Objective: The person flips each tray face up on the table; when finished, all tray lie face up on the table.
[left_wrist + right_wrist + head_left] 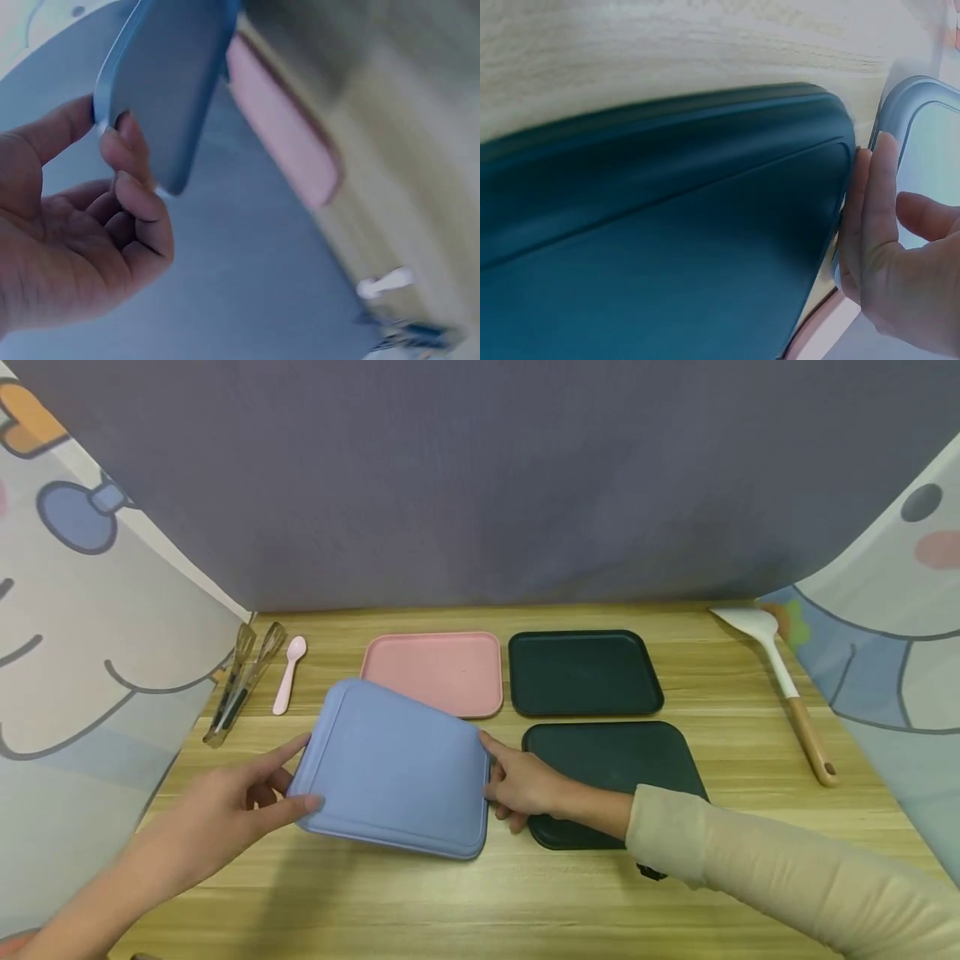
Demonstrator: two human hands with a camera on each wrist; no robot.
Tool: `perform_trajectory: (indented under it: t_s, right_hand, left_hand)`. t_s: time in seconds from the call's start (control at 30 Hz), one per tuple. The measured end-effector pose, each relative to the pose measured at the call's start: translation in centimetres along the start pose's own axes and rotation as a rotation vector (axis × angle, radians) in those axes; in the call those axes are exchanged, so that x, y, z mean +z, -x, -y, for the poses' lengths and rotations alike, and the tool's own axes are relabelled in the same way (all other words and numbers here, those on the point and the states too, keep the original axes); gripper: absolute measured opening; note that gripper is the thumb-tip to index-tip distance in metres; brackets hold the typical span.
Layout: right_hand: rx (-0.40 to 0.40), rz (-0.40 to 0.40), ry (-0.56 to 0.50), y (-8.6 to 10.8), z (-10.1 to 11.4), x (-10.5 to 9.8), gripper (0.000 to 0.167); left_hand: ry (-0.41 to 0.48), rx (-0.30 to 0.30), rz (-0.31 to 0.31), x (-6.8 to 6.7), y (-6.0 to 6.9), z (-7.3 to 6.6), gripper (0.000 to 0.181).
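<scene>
A light blue tray (397,768) is held tilted above the wooden table, its shadow falling below left. My left hand (240,793) pinches its left edge, thumb near the lower corner. On the opposite side, my right hand (528,785) holds the right edge. In the right wrist view, its fingers lie along the rim of the blue tray (937,142), beside a dark green tray (667,255). That dark green tray (607,756) lies on the table, partly hidden by my right forearm. The blue tray partly covers a pink tray (442,672) behind it.
Another dark green tray (585,672) lies beside the pink one. Metal tongs (243,685) and a pink spoon (289,675) lie at the left. A white spatula with a wooden handle (783,681) lies at the right. Cloth walls (480,485) enclose the back and sides.
</scene>
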State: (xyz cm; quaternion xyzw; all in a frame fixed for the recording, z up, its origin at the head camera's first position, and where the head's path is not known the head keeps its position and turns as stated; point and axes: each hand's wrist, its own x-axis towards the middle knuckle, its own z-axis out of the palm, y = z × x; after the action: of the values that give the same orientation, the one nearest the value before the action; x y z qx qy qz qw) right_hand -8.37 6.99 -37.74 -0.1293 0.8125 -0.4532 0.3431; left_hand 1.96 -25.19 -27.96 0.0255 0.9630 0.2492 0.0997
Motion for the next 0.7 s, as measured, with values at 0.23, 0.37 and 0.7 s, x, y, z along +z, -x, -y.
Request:
perform_trajectory:
  t_s: [0.23,0.37,0.7]
  right_hand:
    - [0.001,0.031,-0.014,-0.3,0.5,0.3,0.084]
    - [0.0,0.031,-0.027,-0.4,0.6,0.3,0.083]
    - [0.011,0.026,-0.026,-0.6,0.9,0.4,0.082]
  left_hand:
    - [-0.176,0.055,-0.019,-1.7,0.3,-2.6,0.083]
    - [-0.231,0.059,-0.03,-1.7,0.4,-3.8,0.085]
    - [-0.341,0.13,-0.107,-1.9,0.6,-5.7,0.077]
